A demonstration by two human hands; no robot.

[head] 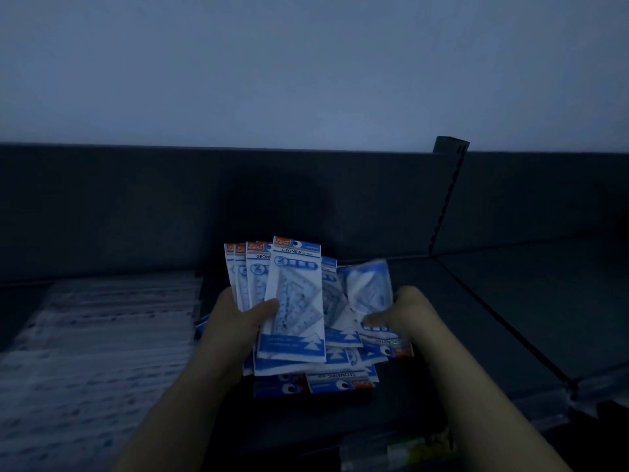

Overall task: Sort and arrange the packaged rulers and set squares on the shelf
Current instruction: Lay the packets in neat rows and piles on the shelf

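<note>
My left hand (238, 318) grips a fanned stack of blue-and-white set square packets (289, 301), held upright with the thumb across the front one. My right hand (398, 311) pinches another set square packet (369, 287), which is tilted, blurred and lifted off the heap. Below both hands more set square packets (337, 383) lie in a loose pile on the dark shelf (476, 318), some turned upside down. Clear packaged rulers (95, 335) lie in rows on the shelf's left part.
A dark back panel (136, 206) closes the shelf behind the pile. A slotted upright post (447, 199) stands at the back right, with a divider line running forward from it. Some pale packaged goods (401, 451) show dimly on a lower level.
</note>
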